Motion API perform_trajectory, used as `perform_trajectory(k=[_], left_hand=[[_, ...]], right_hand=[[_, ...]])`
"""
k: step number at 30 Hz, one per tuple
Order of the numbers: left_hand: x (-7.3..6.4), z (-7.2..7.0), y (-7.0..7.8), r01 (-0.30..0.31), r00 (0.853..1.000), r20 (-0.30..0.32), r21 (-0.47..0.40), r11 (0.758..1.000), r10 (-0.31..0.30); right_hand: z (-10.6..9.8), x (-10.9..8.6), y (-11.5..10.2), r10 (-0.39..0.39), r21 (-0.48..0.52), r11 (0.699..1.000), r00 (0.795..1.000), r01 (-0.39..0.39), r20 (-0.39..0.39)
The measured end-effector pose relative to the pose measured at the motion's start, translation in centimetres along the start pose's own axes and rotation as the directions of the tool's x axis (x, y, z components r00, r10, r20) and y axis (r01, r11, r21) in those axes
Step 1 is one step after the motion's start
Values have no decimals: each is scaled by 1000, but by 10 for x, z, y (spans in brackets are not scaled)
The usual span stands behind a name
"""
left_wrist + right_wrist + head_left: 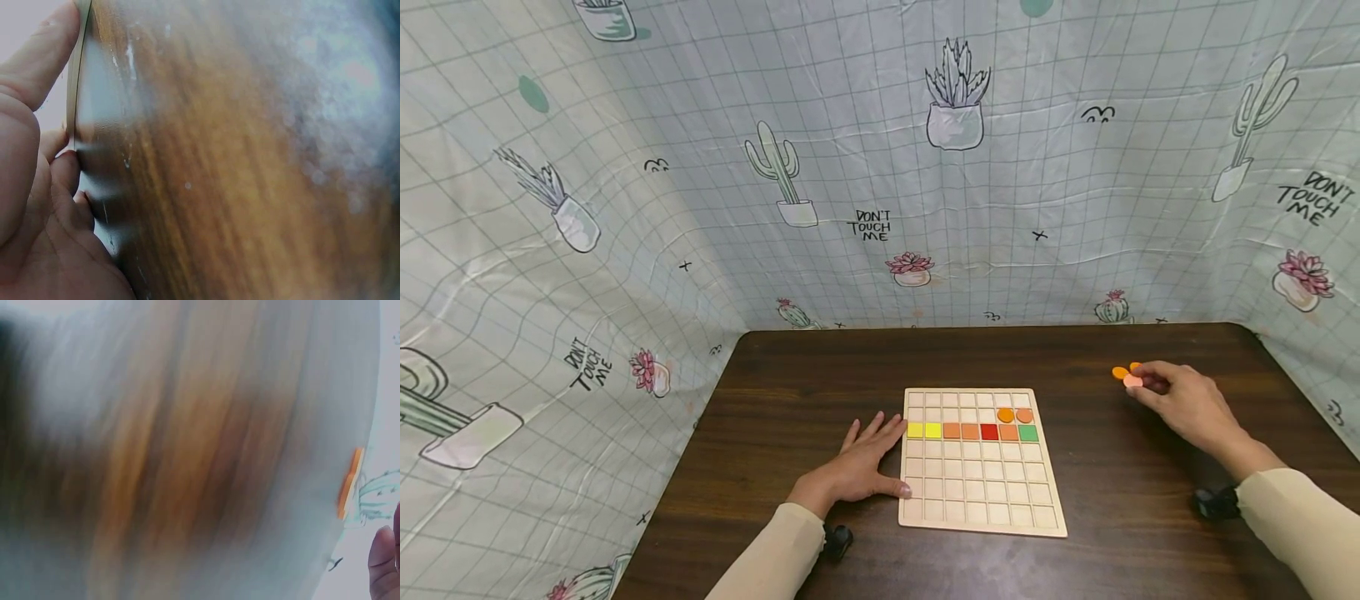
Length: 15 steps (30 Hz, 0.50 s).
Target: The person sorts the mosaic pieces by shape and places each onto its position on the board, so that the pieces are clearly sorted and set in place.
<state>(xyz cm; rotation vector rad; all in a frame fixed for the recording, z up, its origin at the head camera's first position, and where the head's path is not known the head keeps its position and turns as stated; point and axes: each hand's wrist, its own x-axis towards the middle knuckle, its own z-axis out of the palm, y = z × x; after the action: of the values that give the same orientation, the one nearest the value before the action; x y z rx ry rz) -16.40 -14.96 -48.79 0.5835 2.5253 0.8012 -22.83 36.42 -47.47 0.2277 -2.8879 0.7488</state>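
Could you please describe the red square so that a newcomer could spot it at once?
On the dark brown table lies a pale gridded board, with the left hand at its left edge. In its third row from the top, count five from the left. That is the red square, between two orange squares and the only red one.

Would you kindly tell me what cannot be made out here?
Right wrist view: right hand, mostly cut off by the right edge; table, blurred.
Head view: pale disc, too small to tell whether it is gripped.
Left wrist view: board, edge-on, so its squares are hidden.
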Motion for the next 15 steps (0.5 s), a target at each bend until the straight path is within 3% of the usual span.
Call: perform_trajectory(k=[15], left_hand=[[1,-1,-1,8,1000,-6,-13,1000,-8]], right_hand=[[18,4,-42,-98,65,993,994,100,-43]])
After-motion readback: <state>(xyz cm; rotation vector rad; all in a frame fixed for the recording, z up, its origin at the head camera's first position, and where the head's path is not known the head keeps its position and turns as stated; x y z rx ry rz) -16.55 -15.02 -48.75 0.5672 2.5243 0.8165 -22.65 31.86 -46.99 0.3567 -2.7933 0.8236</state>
